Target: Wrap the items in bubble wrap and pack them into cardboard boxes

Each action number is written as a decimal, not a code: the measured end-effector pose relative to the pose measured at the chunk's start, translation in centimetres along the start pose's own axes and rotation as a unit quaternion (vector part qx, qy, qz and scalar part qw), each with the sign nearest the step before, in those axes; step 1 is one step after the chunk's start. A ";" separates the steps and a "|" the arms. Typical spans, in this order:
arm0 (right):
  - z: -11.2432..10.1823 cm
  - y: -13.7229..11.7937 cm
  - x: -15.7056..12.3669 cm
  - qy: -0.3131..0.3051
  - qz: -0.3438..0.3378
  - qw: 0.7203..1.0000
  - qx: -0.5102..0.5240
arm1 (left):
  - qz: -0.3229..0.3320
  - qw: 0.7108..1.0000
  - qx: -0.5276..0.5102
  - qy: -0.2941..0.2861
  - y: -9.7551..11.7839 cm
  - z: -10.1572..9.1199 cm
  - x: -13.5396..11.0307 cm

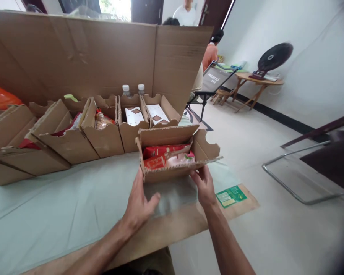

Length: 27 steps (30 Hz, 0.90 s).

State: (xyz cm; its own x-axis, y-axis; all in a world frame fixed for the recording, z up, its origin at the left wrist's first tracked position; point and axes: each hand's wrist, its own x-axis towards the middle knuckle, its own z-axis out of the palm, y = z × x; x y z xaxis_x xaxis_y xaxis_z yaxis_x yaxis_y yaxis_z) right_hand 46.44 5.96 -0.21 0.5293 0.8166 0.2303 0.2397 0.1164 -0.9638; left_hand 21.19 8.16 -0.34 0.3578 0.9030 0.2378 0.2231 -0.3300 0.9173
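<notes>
A small open cardboard box (172,172) stands on the pale sheet (60,206) covering the table, near its front right corner. Red and pink packets (166,156) lie inside it. My left hand (140,200) touches the box's near left corner, fingers stretched and thumb apart, holding nothing. My right hand (204,184) rests against the box's near right side; its fingers curl at the lower edge of the front wall.
A row of open cardboard boxes (71,133) with snacks and white cartons (134,114) stands behind, plus two bottles (133,90) and a tall cardboard screen (103,57). A green label (231,195) lies at the table corner. People, a folding chair (215,82), a fan (273,57) stand beyond.
</notes>
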 end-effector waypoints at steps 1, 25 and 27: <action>0.1 0.1 -1.3 -0.001 -0.002 1.000 -0.001 | -0.012 1.000 0.019 0.010 0.1 -0.3 -1.9; 1.7 1.4 -7.7 0.025 0.047 0.999 -0.003 | -0.121 0.991 0.043 0.046 -1.4 -1.9 -11.5; 1.2 1.2 -6.1 0.038 0.043 0.998 -0.013 | -0.090 0.995 0.025 0.043 -1.1 -1.2 -9.3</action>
State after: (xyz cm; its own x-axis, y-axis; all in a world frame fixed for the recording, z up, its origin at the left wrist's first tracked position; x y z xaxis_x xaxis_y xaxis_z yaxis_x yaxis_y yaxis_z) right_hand 42.53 1.77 -2.97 0.6088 0.7774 0.1581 0.2123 0.0324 -0.9767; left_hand 16.54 0.42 -3.20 0.2287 0.9684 0.0991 0.3226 -0.1715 0.9309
